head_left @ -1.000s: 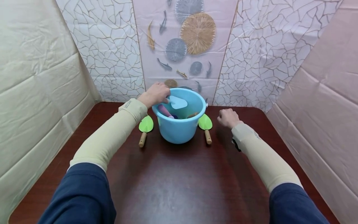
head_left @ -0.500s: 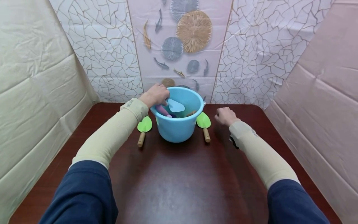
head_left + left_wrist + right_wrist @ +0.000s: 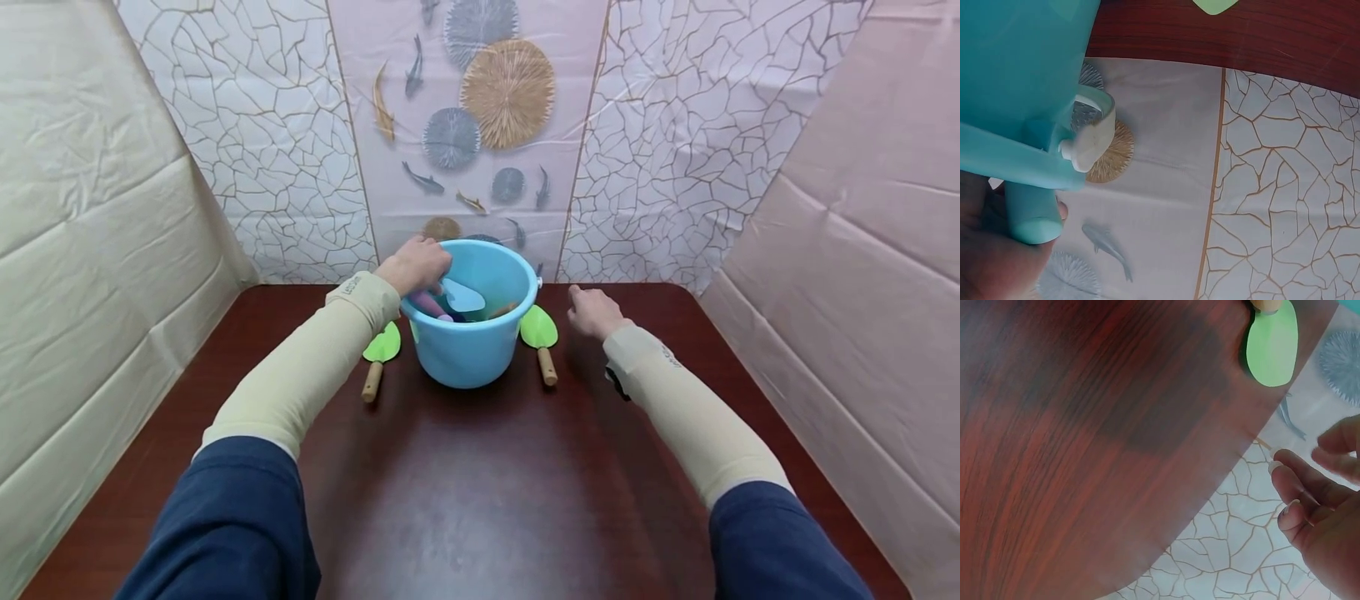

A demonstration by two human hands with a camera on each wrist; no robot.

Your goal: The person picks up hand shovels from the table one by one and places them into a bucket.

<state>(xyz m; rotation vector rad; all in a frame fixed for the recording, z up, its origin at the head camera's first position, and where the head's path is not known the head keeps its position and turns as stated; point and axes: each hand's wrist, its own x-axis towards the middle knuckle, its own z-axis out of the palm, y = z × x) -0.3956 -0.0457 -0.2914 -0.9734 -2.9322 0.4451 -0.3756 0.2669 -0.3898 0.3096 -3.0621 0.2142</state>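
Observation:
A light blue bucket (image 3: 468,354) stands upright at the back of the table. At its left rim my left hand (image 3: 415,265) grips the handle (image 3: 1034,215) of a light blue toy shovel, whose blade (image 3: 462,297) is inside the bucket mouth. Below the blade a purple item (image 3: 427,304) and other pieces lie in the bucket, partly hidden. To the right of the bucket, my right hand (image 3: 595,313) hovers near a green trowel (image 3: 540,329) with a wooden handle. Its fingers (image 3: 1310,481) are loosely bent around nothing.
Another green trowel (image 3: 382,344) lies left of the bucket, partly under my left wrist. A white handle joint (image 3: 1088,147) sticks out from the bucket's side. Patterned cloth (image 3: 510,92) hangs behind the dark wooden table (image 3: 465,483).
The shovel blade sits slightly lower in the bucket as my left hand shifts a little. My right hand's fingers have loosened, one now extending forward. The head view has turned slightly right.

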